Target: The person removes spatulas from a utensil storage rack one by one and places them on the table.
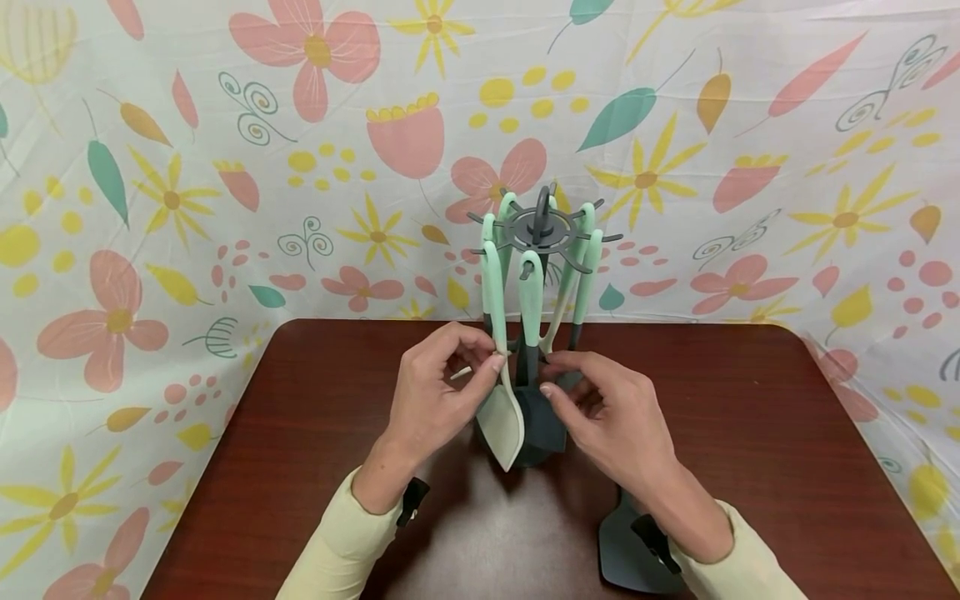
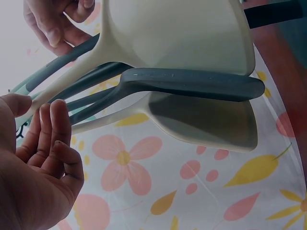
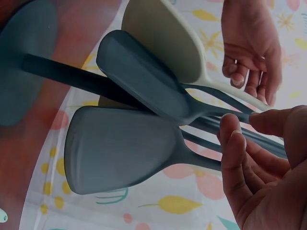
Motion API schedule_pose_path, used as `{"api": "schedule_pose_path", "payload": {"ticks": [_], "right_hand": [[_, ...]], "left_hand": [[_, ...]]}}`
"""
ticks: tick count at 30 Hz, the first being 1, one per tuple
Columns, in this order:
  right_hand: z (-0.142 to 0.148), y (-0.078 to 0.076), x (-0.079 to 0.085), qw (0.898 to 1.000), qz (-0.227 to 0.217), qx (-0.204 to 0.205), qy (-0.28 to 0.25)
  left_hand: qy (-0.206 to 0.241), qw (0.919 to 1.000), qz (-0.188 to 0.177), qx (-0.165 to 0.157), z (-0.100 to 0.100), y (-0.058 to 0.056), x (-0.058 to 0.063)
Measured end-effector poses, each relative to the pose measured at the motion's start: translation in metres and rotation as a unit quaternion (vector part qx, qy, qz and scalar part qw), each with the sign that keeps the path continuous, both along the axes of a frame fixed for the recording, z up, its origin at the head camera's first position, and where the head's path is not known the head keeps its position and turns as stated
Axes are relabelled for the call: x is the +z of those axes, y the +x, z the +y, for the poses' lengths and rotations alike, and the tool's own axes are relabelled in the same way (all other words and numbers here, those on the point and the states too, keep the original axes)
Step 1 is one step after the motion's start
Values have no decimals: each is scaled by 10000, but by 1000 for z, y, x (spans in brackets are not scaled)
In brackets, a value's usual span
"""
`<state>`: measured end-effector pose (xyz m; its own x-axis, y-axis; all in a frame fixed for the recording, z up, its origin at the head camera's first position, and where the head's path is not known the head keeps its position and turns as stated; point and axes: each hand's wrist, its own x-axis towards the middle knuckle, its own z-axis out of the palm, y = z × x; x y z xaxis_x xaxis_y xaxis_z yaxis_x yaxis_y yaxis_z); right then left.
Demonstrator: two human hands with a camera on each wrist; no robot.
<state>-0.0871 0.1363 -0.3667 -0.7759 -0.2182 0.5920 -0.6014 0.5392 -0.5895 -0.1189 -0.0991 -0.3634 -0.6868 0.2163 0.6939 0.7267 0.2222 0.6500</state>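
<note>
A utensil stand (image 1: 543,229) with a dark hooked ring on top holds several kitchen tools with mint-green handles. My left hand (image 1: 442,379) pinches the lower handle of a cream spatula (image 1: 502,421) hanging at the stand's front left; its broad head also shows in the left wrist view. My right hand (image 1: 618,408) is on the other side, fingers loosely bent, fingertips right at the neck of a dark grey utensil with a shallow head (image 3: 144,76). Behind it in the right wrist view hangs a dark grey turner (image 3: 120,148). A second cream utensil (image 2: 206,122) is partly covered.
The stand's round dark base (image 3: 29,62) sits on the brown table (image 1: 300,467). A dark grey spatula (image 1: 630,550) lies near the front, partly under my right wrist. A flower-patterned cloth (image 1: 315,167) hangs behind the table's far edge.
</note>
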Motion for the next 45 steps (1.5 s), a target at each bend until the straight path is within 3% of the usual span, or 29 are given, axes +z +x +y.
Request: {"api": "schedule_pose_path", "payload": {"ticks": [19,35,45], "right_hand": [[-8,-7,-5,9999,-9,-60,81],[-10,-11,-10,9984,551,-36,89],[-11,-10,-11,9980,628,9,-19]], "left_hand": [[-73,10000,-9,38,0,-2,-3],[-75,10000,-20,-21,-1,-2,-3],[-67,9999,-53,-53,0,-1,-3]]}}
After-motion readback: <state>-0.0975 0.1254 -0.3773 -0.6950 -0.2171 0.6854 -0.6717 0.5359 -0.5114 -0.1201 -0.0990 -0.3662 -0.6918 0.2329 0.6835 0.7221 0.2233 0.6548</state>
